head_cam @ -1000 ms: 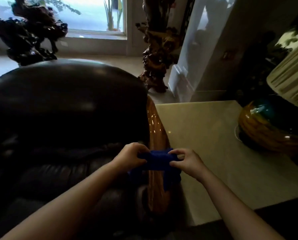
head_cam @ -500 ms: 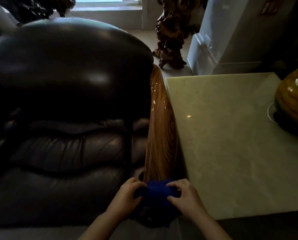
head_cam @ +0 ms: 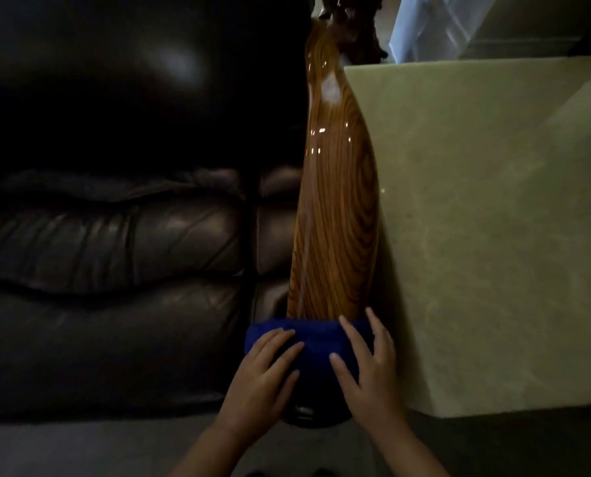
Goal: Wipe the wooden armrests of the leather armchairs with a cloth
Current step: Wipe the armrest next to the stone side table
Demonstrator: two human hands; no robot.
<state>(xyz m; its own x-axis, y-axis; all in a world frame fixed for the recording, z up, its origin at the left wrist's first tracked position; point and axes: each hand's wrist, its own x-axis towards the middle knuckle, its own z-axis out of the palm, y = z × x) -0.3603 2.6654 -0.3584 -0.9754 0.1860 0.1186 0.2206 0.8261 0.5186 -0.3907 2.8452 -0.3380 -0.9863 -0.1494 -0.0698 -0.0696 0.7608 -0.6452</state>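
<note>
A glossy wooden armrest (head_cam: 335, 208) with strong grain runs from the top centre down to the near end of a dark leather armchair (head_cam: 122, 270). A blue cloth (head_cam: 314, 342) is draped over the armrest's near end. My left hand (head_cam: 263, 376) presses flat on the cloth's left side, fingers spread. My right hand (head_cam: 369, 366) lies flat on its right side, fingers spread over the armrest's outer edge. The cloth hides the armrest's front tip.
A pale stone-topped side table (head_cam: 493, 235) stands tight against the armrest's right side. A dark carved wooden piece (head_cam: 352, 15) and a white panel (head_cam: 435, 25) stand beyond it. Grey floor (head_cam: 80, 449) lies in front of the chair.
Both hands have slid the cloth down the armrest to its near end. The fingers went from pinching the cloth to lying flat on it. The view tilted downward and closer.
</note>
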